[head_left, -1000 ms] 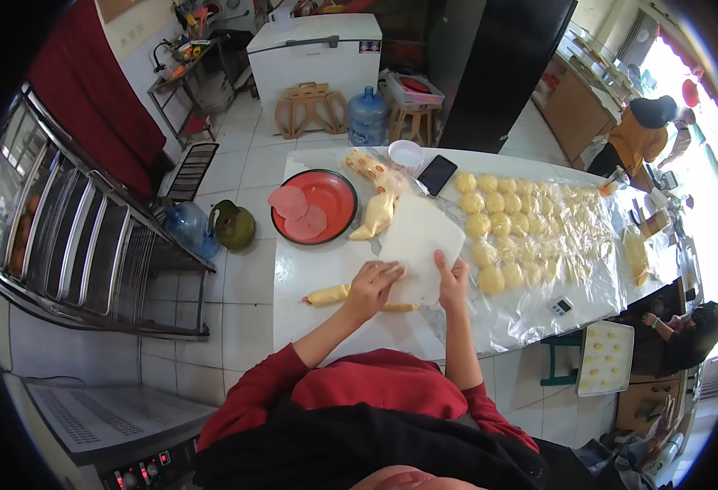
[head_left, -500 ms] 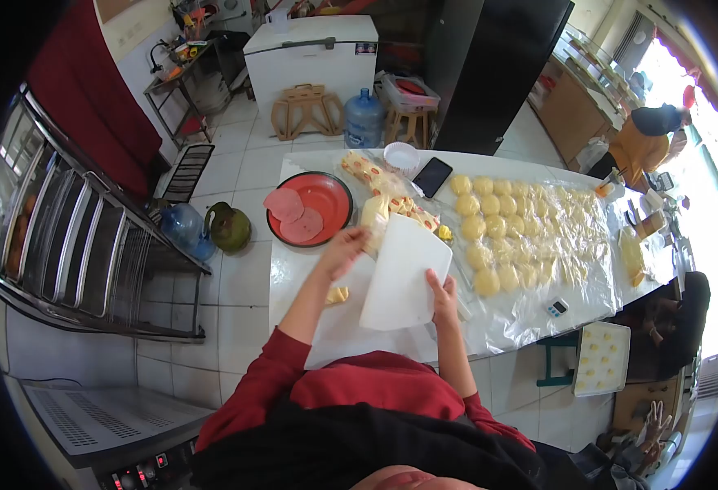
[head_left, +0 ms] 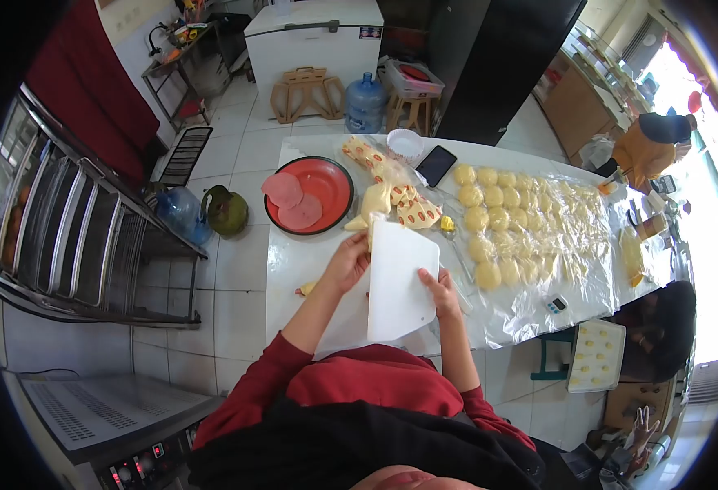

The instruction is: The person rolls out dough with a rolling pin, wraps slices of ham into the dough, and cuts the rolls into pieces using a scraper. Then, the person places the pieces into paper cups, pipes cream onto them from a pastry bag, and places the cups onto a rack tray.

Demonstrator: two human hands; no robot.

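My right hand (head_left: pixel 442 292) grips the right side of a white cutting board (head_left: pixel 404 282), thumb on its face. The board is tilted up over the table and has a small hole near its lower corner. My left hand (head_left: pixel 351 261) is at the board's left edge with fingers curled; their tips, and anything in them, are hidden. Just beyond stands a pale yellow bag-like bundle (head_left: pixel 377 198), partly behind the board. A printed yellow cloth or wrapper (head_left: pixel 416 208) lies beside it. A small yellow piece (head_left: pixel 306 288) lies by my left forearm.
A red plate (head_left: pixel 333 192) with pink round slices (head_left: pixel 300 214) is at the left. Rows of dough balls (head_left: pixel 489 219) lie under plastic at the right. A phone (head_left: pixel 436 167), white bowl (head_left: pixel 405 144) and timer (head_left: pixel 556 304) are on the table. A rack (head_left: pixel 89 237) stands left.
The cutting board has turned more upright. My left hand has moved down from beside the yellow bundle to the board's left edge. My right hand still grips the board, slightly lower.
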